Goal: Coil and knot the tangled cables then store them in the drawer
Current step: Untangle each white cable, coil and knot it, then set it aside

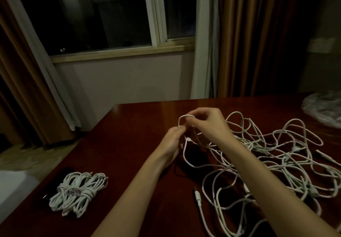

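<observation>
A tangle of white cables [276,155] sprawls over the right half of the dark red wooden table [132,144]. Above the table's middle, my left hand [172,140] and my right hand [206,124] both pinch one white cable, which forms a small loop [181,119] between them. That cable trails down from my hands into the tangle. A loose white plug end [197,197] lies near the front of the table. Knotted white cable bundles [77,193] sit at the table's front left. No drawer is visible.
A crumpled clear plastic bag [324,107] lies at the table's far right. A small dark object [48,196] sits next to the bundles by the left edge. Beyond the table are a dark window [103,15] and brown curtains [258,37].
</observation>
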Tool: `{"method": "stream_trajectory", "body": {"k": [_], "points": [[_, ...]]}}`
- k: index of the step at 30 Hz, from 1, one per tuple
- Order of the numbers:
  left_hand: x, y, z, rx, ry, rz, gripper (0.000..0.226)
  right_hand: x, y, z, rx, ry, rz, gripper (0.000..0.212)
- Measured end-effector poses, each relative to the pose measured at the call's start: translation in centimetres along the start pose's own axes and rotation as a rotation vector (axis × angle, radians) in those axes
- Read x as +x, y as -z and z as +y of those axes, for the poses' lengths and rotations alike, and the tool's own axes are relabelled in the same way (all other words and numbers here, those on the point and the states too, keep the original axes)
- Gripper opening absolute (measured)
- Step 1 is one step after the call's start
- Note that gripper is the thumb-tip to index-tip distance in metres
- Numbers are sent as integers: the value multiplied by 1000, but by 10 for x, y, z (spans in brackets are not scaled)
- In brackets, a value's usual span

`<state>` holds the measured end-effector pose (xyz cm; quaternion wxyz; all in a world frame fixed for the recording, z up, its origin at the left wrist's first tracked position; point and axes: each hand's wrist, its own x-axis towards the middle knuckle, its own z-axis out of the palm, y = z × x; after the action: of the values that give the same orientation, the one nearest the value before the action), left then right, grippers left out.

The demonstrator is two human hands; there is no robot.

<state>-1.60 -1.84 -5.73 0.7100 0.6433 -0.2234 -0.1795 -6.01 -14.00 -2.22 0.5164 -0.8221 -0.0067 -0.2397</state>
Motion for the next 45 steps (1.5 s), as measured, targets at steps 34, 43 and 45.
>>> {"method": "stream_trajectory", "body": {"k": [34, 43, 45], "points": [[-11, 9, -3, 316, 43, -154, 40, -23, 13, 21, -222, 30, -123, 17], [3, 32, -6, -114, 1, 274, 43, -24, 17, 22, -141, -24, -183, 24], [3, 26, -9, -95, -1, 277, 42, -25, 13, 21, -168, -16, -187, 25]]}}
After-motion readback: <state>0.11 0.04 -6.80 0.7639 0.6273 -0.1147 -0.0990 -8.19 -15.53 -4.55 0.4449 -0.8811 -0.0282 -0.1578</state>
